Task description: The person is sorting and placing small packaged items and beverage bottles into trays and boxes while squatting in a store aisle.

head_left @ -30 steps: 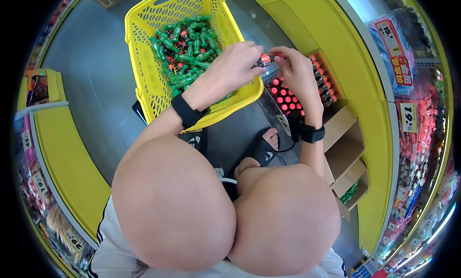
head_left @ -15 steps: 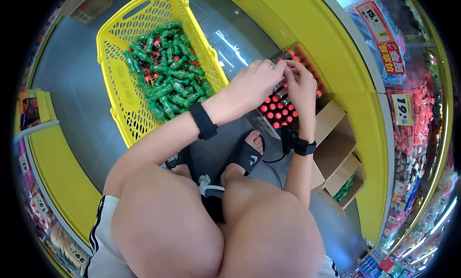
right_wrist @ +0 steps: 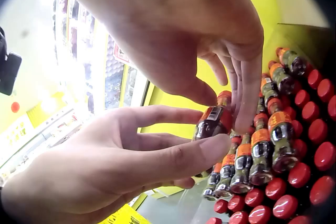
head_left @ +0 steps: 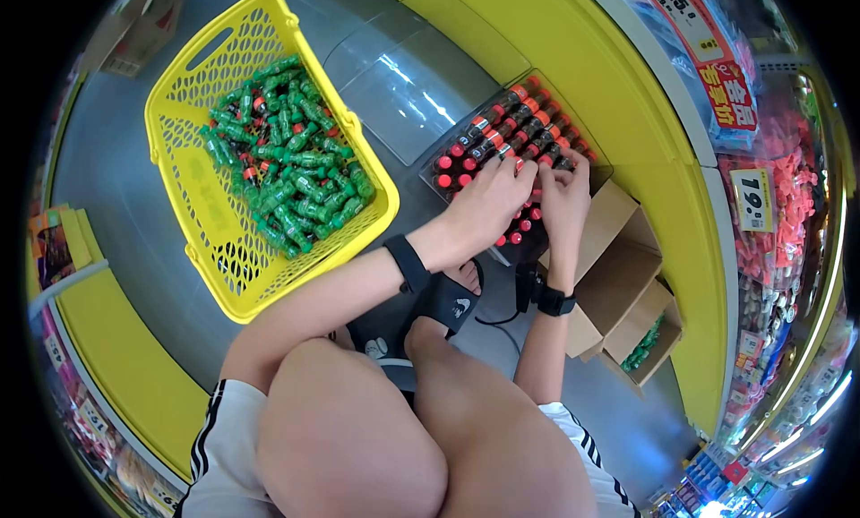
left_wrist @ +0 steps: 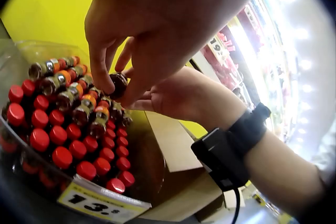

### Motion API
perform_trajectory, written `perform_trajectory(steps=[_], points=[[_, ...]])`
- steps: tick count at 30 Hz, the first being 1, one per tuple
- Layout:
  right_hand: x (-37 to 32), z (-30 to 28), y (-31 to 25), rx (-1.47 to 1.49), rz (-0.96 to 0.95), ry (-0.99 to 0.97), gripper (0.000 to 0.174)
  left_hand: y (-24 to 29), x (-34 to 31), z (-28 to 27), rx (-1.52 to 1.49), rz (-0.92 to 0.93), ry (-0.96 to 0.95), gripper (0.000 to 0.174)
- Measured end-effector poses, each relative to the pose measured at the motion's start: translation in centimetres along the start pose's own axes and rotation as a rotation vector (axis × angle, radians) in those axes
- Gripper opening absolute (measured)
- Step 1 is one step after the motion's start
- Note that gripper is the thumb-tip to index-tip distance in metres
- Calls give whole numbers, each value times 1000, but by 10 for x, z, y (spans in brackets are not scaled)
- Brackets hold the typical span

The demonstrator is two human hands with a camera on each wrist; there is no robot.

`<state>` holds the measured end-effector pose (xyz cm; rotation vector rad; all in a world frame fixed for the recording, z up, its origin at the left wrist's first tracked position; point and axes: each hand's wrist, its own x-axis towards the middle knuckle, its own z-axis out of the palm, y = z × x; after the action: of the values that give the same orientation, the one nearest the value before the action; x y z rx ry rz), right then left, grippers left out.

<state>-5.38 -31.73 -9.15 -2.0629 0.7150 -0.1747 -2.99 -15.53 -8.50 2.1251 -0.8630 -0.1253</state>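
Note:
My left hand (head_left: 488, 200) pinches a small dark soda bottle (right_wrist: 212, 121) between thumb and fingers. At the cap end of the same bottle, my right hand (head_left: 566, 200) holds on with thumb and fingertips. Both hands are over a clear plastic bin (head_left: 426, 171) of similar bottles. Lying bottles (right_wrist: 261, 150) with orange-red labels form rows on top, and upright ones show red caps (left_wrist: 62, 157) below them. In the left wrist view, the held bottle's dark base faces the camera.
A yellow basket (head_left: 381, 200) on the floor holds many small green bottles (head_left: 313, 182) and some dark ones. Cardboard boxes (head_left: 618, 281) stand right of the bin. A price card (left_wrist: 100, 200) is on the bin's front; yellow shelving (head_left: 663, 160) runs behind it.
Both hands have moved away from the basket's edge to low over the bin, still with a bottle between them. The head view has shifted, showing more of the bin's lying bottles.

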Motion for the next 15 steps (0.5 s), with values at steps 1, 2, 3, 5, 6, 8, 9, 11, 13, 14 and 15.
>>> perform_trajectory(steps=[1, 2, 3, 5, 6, 8, 9, 11, 13, 14, 15], points=[[-2, -2, 6, -14, 10, 1, 45, 2, -1, 5, -2, -10, -11, 61], [-4, -4, 13, -11, 35, -2, 44, 2, 0, 10, -7, -6, -15, 61], [-4, -4, 21, -16, 40, -1, 44, 3, 0, 15, -17, -20, -52, 63], [-5, -3, 37, 79, 33, -4, 42, 4, -1, 23, -31, -35, -98, 66], [-8, -5, 33, 89, 75, 6, 42, 5, -1, 26, -67, -28, -91, 66], [-8, -4, 48, 97, 57, 49, 43, 7, 0, 30, -102, -30, -130, 67], [-8, -4, 53, 107, 27, 88, 43, 8, -1, 31, -106, -31, -138, 67], [-9, -6, 58, 97, 37, 109, 43, 8, -1, 33, -88, -22, -194, 68], [-12, -10, 51, 86, 44, 130, 43, 10, 3, 31, 19, -20, -231, 65], [-14, -11, 45, 23, 66, 120, 43, 10, 4, 30, 130, -19, -263, 62], [-15, -12, 40, -39, 87, 111, 43, 6, 3, 35, 124, -19, -268, 62]])
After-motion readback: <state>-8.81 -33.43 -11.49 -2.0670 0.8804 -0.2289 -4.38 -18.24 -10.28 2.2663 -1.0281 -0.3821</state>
